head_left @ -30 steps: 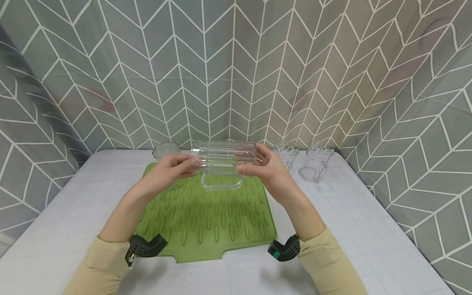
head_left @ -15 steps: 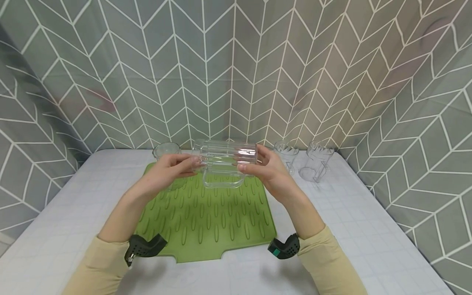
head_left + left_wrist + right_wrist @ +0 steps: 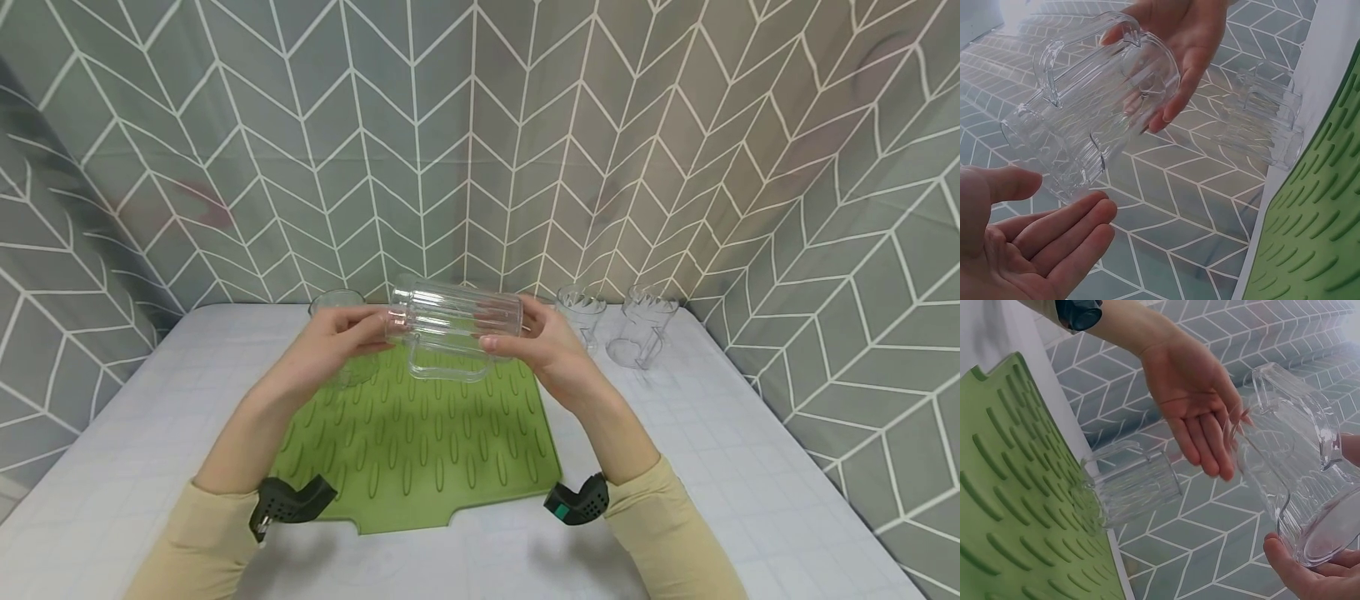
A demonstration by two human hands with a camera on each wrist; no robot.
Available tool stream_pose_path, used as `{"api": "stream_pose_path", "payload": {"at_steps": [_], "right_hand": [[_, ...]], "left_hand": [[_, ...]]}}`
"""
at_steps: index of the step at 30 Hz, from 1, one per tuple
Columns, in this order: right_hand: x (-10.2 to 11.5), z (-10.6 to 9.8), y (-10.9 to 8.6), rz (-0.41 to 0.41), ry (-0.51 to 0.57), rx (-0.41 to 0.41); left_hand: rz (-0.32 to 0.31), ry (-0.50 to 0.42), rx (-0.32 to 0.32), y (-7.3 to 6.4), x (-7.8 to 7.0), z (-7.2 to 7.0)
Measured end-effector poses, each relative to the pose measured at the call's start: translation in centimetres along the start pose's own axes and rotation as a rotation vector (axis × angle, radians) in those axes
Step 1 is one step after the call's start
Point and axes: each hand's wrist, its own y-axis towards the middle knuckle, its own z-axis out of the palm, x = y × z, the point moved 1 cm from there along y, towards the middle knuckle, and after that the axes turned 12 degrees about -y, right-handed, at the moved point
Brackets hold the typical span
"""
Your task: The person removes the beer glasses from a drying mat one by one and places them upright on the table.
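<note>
A clear ribbed glass mug (image 3: 450,310) is held on its side above the green mat (image 3: 420,450), its handle turned down toward me. My right hand (image 3: 553,350) grips it at the base end, thumb on the near side. At the mouth end is my left hand (image 3: 330,337). Both wrist views show that hand with relaxed, nearly straight fingers (image 3: 1079,231) right at the rim, not curled round it. Behind the left hand another glass mug (image 3: 337,298) stands at the mat's back left corner, partly hidden.
Two more glass mugs stand at the back right on the white-covered table (image 3: 720,500): one near my right hand (image 3: 581,307), the other mug (image 3: 647,325) farther right. Patterned grey fabric (image 3: 480,150) hangs behind and along both sides.
The held mug has tilted, its mouth end rising slightly. My left fingers have loosened from the rim, and that hand has shifted slightly left. The right hand keeps its grip.
</note>
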Motion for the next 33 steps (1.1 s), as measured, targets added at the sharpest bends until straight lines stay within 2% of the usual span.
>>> {"api": "stream_pose_path", "payload": {"at_steps": [15,22,33], "right_hand": [[-0.52,0.22,0.21,0.018,-0.029,0.026],[-0.69,0.35,0.27,-0.002,-0.02,0.044],[-0.73,0.57,0.23,0.011,-0.043,0.05]], "left_hand": [[0.051,-0.049,-0.08,-0.3,-0.51,-0.13],[0.059,-0.07,-0.097,-0.5,-0.74,-0.32],[0.114,-0.126,-0.106,-0.67,-0.82,-0.41]]}}
